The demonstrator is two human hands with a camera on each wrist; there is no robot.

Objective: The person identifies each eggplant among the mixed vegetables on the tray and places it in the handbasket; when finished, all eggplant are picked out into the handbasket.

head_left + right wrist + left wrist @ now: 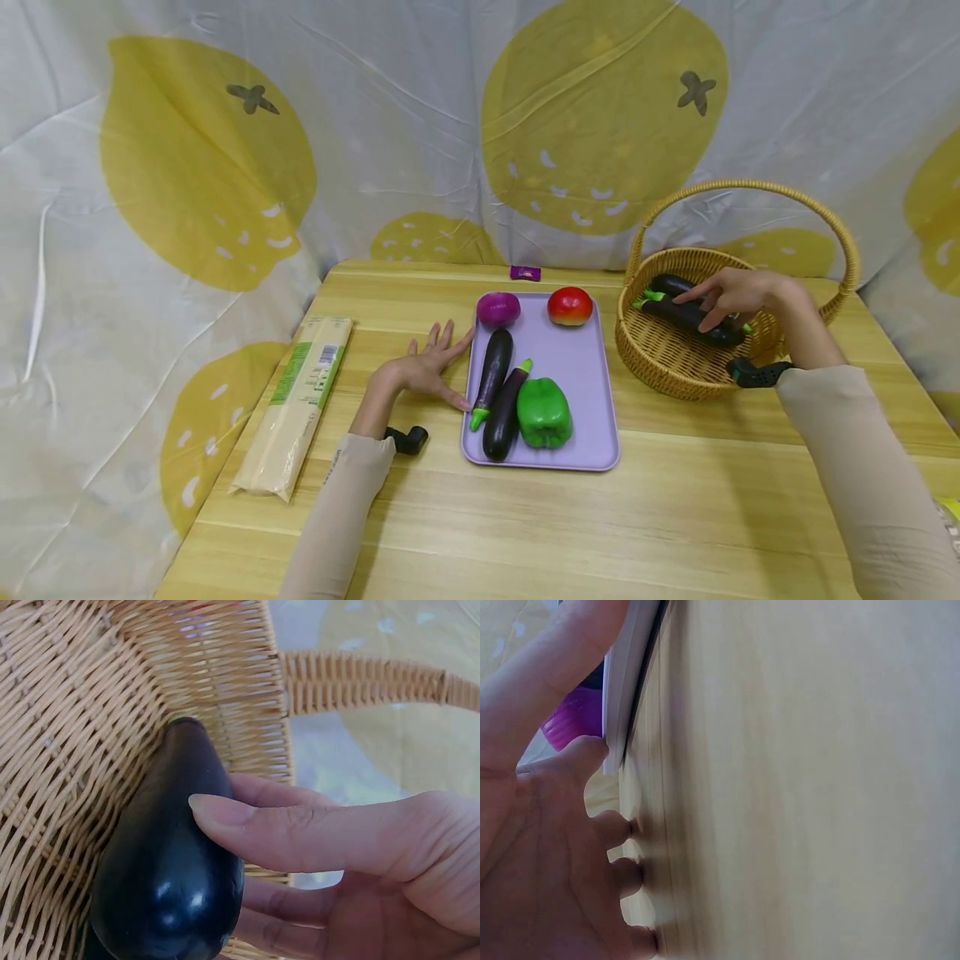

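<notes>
My left hand (429, 371) is spread out at the left edge of the lilac tray (588, 383), thumb and forefinger touching its rim and the other fingertips on the table. Inside the wicker basket (652, 367), my right hand (738, 296) holds a dark eggplant (682, 317), with the thumb on one side and fingers on the other in the right wrist view. A second eggplant (671, 284) lies behind it. On the tray are two eggplants (496, 367) (502, 417), a green pepper (543, 412), a purple onion-like vegetable (498, 309) and a red tomato-like one (570, 307).
A long clear-and-green packet (300, 408) lies at the table's left. Behind the tray sits a small purple wrapper (525, 273). The basket's tall handle (742, 184) arches over it, close to the lemon-print cloth (420, 125).
</notes>
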